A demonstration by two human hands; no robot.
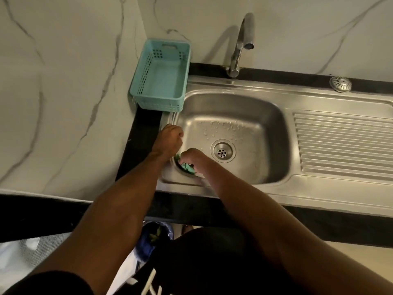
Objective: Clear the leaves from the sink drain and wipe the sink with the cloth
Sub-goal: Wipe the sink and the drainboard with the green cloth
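Marble walls corner a steel sink, its drain bare with no leaves on it, only beads of water behind. My right hand is closed around a green cloth at the basin's near-left corner; my left hand rests fisted on the rim, apparently empty (palm hidden). I judge the cloth light, soft and wet, so I would bunch it under the palm and press flat against the slick steel.
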